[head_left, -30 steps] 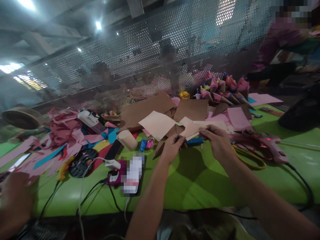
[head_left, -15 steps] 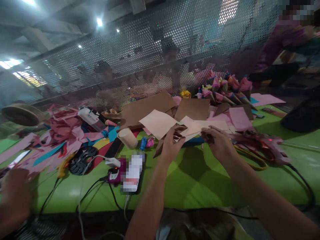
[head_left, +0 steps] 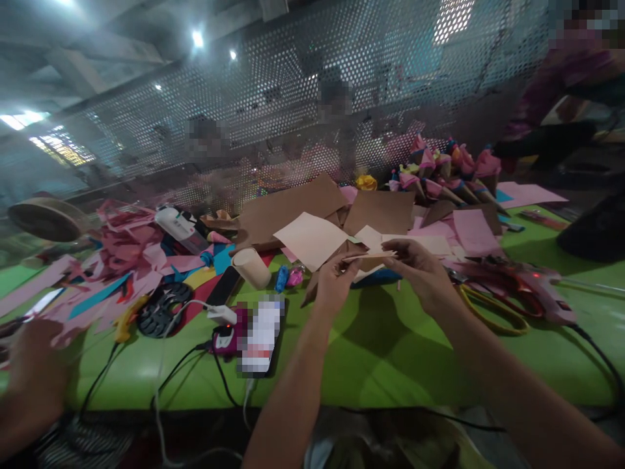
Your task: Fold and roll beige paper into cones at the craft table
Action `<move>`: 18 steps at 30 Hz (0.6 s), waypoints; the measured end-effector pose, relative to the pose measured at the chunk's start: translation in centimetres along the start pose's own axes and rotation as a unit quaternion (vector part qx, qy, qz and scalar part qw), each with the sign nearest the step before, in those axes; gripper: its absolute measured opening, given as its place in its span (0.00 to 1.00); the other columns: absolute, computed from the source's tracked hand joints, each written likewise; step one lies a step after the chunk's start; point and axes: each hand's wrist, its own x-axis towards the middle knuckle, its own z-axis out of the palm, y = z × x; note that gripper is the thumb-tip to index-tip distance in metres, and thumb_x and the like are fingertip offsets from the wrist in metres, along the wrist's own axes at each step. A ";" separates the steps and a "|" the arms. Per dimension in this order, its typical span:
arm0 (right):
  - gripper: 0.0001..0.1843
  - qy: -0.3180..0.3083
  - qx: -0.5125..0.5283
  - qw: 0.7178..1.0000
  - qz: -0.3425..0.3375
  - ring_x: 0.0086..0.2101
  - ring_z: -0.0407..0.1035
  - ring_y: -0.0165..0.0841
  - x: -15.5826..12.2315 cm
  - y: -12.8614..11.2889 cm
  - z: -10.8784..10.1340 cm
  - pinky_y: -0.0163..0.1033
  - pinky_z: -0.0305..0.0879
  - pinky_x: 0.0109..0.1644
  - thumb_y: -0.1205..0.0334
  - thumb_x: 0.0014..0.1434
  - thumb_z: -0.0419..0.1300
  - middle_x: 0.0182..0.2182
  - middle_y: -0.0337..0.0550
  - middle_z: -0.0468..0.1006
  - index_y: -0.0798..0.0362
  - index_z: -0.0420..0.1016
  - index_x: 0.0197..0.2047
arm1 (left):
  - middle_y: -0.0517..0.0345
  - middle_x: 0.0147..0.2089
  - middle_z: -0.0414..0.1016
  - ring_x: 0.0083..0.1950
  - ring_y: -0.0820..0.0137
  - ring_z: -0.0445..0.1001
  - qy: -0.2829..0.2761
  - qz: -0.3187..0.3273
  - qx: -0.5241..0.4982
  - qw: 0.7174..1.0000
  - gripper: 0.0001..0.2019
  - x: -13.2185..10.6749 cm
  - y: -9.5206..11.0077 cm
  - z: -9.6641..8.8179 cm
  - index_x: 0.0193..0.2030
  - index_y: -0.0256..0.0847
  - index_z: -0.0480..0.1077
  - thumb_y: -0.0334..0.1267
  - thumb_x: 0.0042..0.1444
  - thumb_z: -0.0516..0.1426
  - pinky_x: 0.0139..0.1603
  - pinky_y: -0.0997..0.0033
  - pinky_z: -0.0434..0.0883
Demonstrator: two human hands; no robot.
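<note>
Above the green table, my left hand point(head_left: 336, 285) and my right hand point(head_left: 417, 268) face each other with fingers closed. Between them is a small piece of cream paper point(head_left: 370, 258), seen nearly edge-on and apparently folded or layered; I cannot tell how many layers. My left fingers pinch its left end, my right fingers its right end. Just behind it lie a larger cream sheet point(head_left: 310, 240) and more cream pieces point(head_left: 430, 245). A blue thing point(head_left: 378, 277), partly hidden, rests beneath the held paper.
Scissors with yellow and red handles point(head_left: 493, 312) and a pink glue gun point(head_left: 551, 293) lie right. A phone point(head_left: 263, 335), a purple power adapter point(head_left: 229, 335) with cables and a cream roll point(head_left: 251, 268) are left. Brown sheets point(head_left: 288, 208) lie behind. Another person's hand point(head_left: 36, 358) is far left.
My right hand has moved left, nearer my left hand. The cream paper, flatter to view before, now shows nearly edge-on between both hands.
</note>
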 end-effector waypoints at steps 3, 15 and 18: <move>0.21 -0.018 -0.008 1.000 0.001 0.32 0.69 0.34 -0.2 -0.1 0.2 0.37 0.61 0.29 0.43 0.46 0.74 0.32 0.41 0.79 0.48 0.81 0.38 | 0.51 0.43 0.83 0.49 0.61 0.78 -0.025 -0.010 -0.030 0.999 0.12 0.1 -0.1 -0.1 0.39 0.41 0.81 0.47 0.53 0.67 0.52 0.63 0.72; 0.10 -0.035 -0.080 0.994 -0.067 0.34 0.73 0.37 -1.0 -0.3 0.5 0.41 0.69 0.38 0.51 0.53 0.71 0.32 0.41 0.82 0.47 0.82 0.34 | 0.56 0.37 0.78 0.42 0.68 0.74 -0.023 -0.104 -0.119 0.987 0.20 -0.3 -1.3 0.7 0.39 0.39 0.76 0.52 0.49 0.70 0.46 0.68 0.71; 0.08 -0.036 -0.117 0.988 -0.094 0.36 0.74 0.38 -1.2 -0.4 0.6 0.43 0.71 0.42 0.52 0.55 0.70 0.33 0.41 0.82 0.46 0.82 0.34 | 0.57 0.37 0.78 0.42 0.68 0.74 -0.015 -0.106 -0.141 0.984 0.20 -0.1 -1.7 0.8 0.39 0.40 0.76 0.54 0.50 0.69 0.47 0.68 0.70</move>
